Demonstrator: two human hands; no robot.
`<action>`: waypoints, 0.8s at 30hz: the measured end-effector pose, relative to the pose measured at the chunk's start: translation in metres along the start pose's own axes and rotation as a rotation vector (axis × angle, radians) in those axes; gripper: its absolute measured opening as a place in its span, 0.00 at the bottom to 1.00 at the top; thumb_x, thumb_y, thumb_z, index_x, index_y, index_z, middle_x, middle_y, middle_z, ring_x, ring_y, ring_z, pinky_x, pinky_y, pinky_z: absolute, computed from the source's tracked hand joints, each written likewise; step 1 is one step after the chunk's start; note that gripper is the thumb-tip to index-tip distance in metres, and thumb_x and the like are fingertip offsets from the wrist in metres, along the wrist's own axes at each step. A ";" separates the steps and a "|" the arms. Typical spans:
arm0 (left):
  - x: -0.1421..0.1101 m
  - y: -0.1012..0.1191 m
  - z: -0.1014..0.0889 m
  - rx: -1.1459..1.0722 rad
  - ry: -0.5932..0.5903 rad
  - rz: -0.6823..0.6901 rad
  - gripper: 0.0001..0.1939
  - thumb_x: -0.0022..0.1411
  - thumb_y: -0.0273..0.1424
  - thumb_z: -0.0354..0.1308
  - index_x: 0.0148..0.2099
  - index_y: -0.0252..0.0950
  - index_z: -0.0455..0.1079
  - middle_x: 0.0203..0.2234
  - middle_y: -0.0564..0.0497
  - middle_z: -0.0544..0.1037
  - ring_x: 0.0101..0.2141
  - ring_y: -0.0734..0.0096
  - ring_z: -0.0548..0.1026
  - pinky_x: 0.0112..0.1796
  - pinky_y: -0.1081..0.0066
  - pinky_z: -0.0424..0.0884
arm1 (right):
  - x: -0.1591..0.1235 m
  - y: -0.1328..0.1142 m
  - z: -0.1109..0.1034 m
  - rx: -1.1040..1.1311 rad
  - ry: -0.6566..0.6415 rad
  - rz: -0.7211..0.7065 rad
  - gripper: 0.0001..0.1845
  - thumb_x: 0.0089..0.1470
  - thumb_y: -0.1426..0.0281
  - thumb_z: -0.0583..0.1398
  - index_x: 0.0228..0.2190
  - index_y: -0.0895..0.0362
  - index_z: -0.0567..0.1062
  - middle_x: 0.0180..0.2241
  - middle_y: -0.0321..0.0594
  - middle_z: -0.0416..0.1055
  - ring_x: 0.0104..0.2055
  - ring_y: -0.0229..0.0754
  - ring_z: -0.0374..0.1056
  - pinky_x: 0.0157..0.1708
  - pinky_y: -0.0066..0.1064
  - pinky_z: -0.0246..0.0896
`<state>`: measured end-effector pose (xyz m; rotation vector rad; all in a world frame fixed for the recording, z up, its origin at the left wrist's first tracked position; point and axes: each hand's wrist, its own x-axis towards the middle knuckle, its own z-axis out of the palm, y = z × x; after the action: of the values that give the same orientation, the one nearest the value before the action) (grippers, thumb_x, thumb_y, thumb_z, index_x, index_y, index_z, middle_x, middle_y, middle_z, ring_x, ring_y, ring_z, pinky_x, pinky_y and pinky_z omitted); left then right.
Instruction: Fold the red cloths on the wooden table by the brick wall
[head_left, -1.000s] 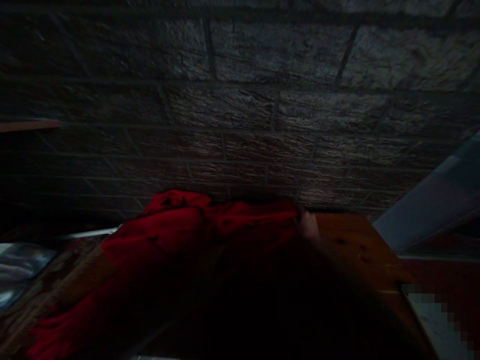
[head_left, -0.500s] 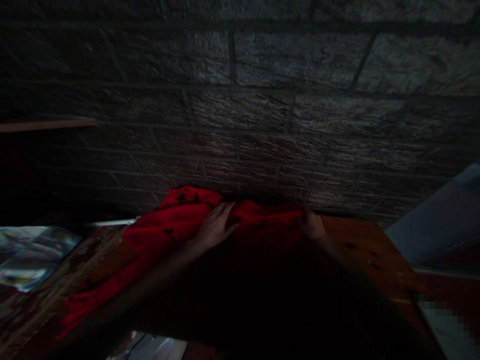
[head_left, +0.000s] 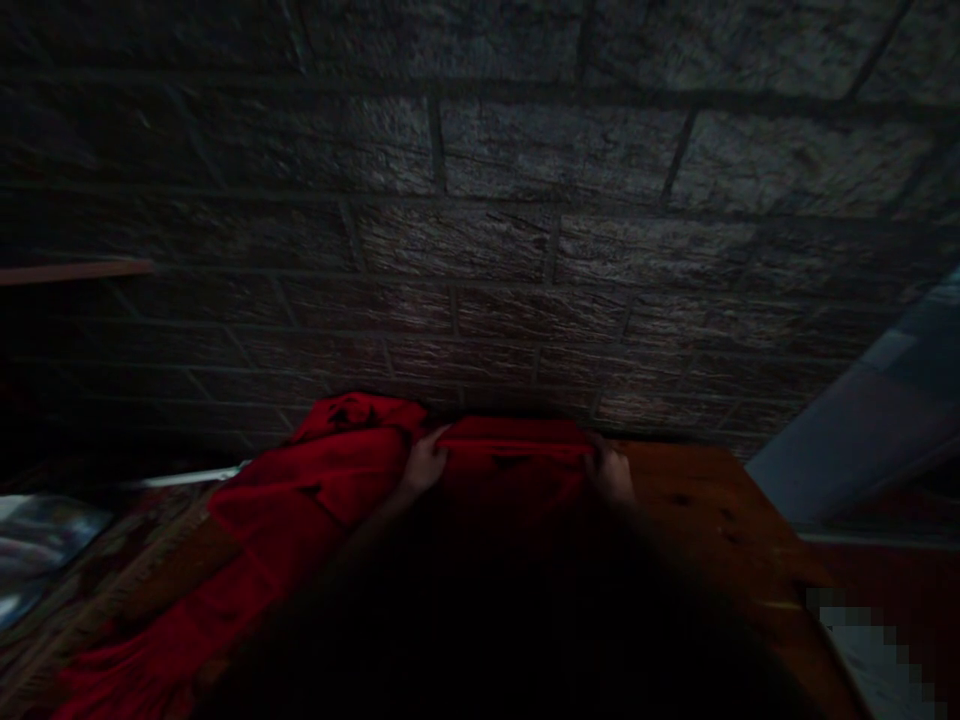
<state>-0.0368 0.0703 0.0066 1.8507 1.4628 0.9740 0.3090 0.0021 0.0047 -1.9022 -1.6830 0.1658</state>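
My left hand (head_left: 426,464) and my right hand (head_left: 613,474) grip opposite ends of a folded red cloth (head_left: 517,432). Its far edge runs nearly straight between them, close to the brick wall. The fingers of both hands curl over the fabric, partly lost in shadow. Left of my left hand lies a rumpled heap of red fabric (head_left: 300,475), trailing towards the bottom left and ending in what look like fringes. Whether heap and folded cloth are one piece, I cannot tell. Deep shadow hides the nearer part of the cloth and my forearms.
Under the fabric is a brown wooden tabletop (head_left: 682,490), set against a grey brick wall (head_left: 480,240). At left are a patterned fringed rug (head_left: 112,565) and a shiny plastic package (head_left: 45,545). A pale slanted panel (head_left: 855,430) stands at right.
My left hand has gone from lying spread on the fabric to gripping the folded cloth's left end. The cloth's far edge now looks straighter. The view has shifted slightly.
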 end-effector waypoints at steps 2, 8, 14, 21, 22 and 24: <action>0.002 -0.001 0.000 -0.126 -0.017 -0.054 0.30 0.54 0.25 0.48 0.60 0.34 0.69 0.48 0.49 0.80 0.53 0.62 0.74 0.58 0.63 0.66 | 0.000 0.004 -0.001 0.041 -0.054 -0.019 0.20 0.58 0.72 0.54 0.50 0.56 0.75 0.49 0.45 0.76 0.50 0.45 0.73 0.51 0.32 0.65; 0.001 -0.004 0.002 -0.254 -0.034 -0.076 0.34 0.56 0.27 0.47 0.66 0.33 0.62 0.56 0.47 0.74 0.54 0.64 0.74 0.58 0.63 0.66 | -0.001 0.007 0.000 0.000 -0.069 -0.072 0.29 0.58 0.72 0.55 0.61 0.52 0.65 0.48 0.42 0.77 0.46 0.45 0.75 0.49 0.34 0.67; -0.007 -0.002 0.008 0.056 0.090 0.077 0.32 0.59 0.27 0.47 0.66 0.36 0.61 0.57 0.47 0.73 0.58 0.65 0.69 0.62 0.64 0.59 | 0.000 -0.007 0.002 -0.005 0.001 -0.064 0.27 0.59 0.72 0.54 0.60 0.54 0.66 0.53 0.44 0.73 0.52 0.45 0.71 0.53 0.33 0.64; -0.004 0.006 0.006 0.285 0.052 0.055 0.31 0.61 0.30 0.52 0.67 0.40 0.60 0.54 0.45 0.75 0.48 0.61 0.76 0.55 0.63 0.67 | 0.012 -0.043 -0.013 -0.261 -0.020 -0.203 0.32 0.55 0.67 0.61 0.61 0.54 0.66 0.55 0.49 0.68 0.57 0.52 0.63 0.58 0.40 0.59; -0.003 0.005 0.006 0.313 0.052 0.026 0.30 0.62 0.31 0.51 0.66 0.41 0.62 0.53 0.45 0.76 0.48 0.61 0.76 0.54 0.62 0.68 | 0.013 -0.044 -0.011 -0.275 -0.012 -0.199 0.29 0.57 0.67 0.59 0.60 0.53 0.67 0.55 0.48 0.68 0.56 0.51 0.64 0.57 0.39 0.60; -0.001 0.001 0.008 0.325 0.067 -0.003 0.28 0.63 0.30 0.50 0.65 0.41 0.63 0.53 0.45 0.76 0.50 0.59 0.75 0.54 0.61 0.68 | 0.014 -0.042 -0.006 -0.255 0.008 -0.162 0.27 0.60 0.70 0.55 0.61 0.49 0.66 0.55 0.45 0.69 0.53 0.47 0.68 0.52 0.35 0.64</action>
<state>-0.0298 0.0691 0.0028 2.0567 1.7486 0.8423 0.2782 0.0141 0.0341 -1.9290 -1.9192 -0.1252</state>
